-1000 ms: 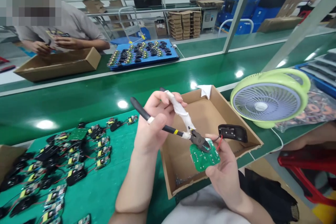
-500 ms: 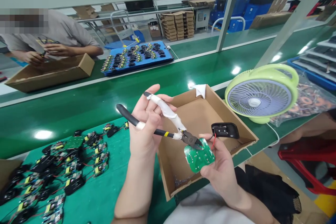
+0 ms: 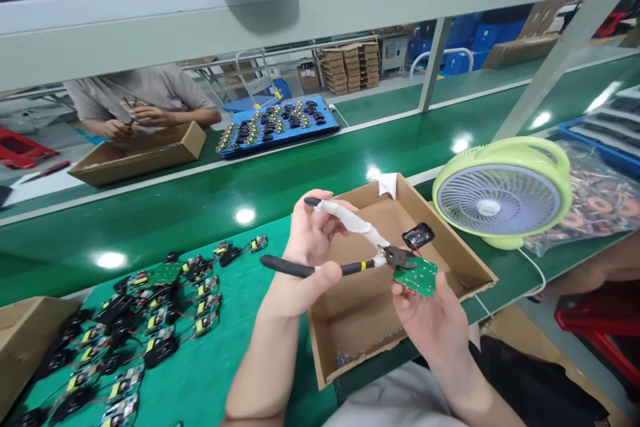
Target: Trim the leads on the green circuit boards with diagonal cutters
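Note:
My left hand (image 3: 305, 260) is closed round a pair of cutters (image 3: 350, 240) with one black handle and one white-wrapped handle. The cutter jaws touch the edge of a small green circuit board (image 3: 417, 275). That board rests in the fingers of my right hand (image 3: 430, 320), tilted nearly flat. A black part (image 3: 418, 236) hangs from the board on red wires. Both hands hover over an open cardboard box (image 3: 465, 260) in front of me.
Several wired boards with black parts (image 3: 140, 320) lie on the green mat at left. A green fan (image 3: 500, 193) stands to the right. Across the green conveyor (image 3: 225, 187), another person works over a cardboard box (image 3: 135, 153) beside a blue tray of parts (image 3: 280, 120).
My head has tipped up, so the shelf above shows. The board has turned from face-on to nearly flat, and the cutter handles have opened a little wider.

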The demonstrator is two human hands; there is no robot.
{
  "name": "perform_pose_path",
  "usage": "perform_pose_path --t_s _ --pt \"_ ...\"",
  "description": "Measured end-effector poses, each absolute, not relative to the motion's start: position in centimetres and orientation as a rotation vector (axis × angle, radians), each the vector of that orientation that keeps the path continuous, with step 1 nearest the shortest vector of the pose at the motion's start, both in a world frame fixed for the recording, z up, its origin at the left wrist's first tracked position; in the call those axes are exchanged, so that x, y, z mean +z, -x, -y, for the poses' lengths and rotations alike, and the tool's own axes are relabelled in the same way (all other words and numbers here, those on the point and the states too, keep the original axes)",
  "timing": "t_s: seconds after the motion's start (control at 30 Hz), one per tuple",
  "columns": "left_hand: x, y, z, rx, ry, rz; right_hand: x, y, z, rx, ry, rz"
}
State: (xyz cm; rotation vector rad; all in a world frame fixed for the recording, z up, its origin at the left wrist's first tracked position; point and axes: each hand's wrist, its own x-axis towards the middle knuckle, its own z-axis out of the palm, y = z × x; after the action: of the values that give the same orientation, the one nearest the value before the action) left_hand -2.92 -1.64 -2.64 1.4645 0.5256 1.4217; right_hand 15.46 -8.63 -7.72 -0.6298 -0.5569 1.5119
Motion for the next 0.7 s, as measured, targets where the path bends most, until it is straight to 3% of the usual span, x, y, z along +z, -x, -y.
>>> perform_pose_path --t_s 0.33,0.7 --pt "-4.5 -0.9 1.6 1.370 -1.522 -0.511 -7.7 -18.3 8.7 1.710 0.426 0.602" --pt "-6.0 1.9 2.1 1.177 -1.740 -0.698 -7.6 -18.0 9.4 1.817 0.383 0.327"
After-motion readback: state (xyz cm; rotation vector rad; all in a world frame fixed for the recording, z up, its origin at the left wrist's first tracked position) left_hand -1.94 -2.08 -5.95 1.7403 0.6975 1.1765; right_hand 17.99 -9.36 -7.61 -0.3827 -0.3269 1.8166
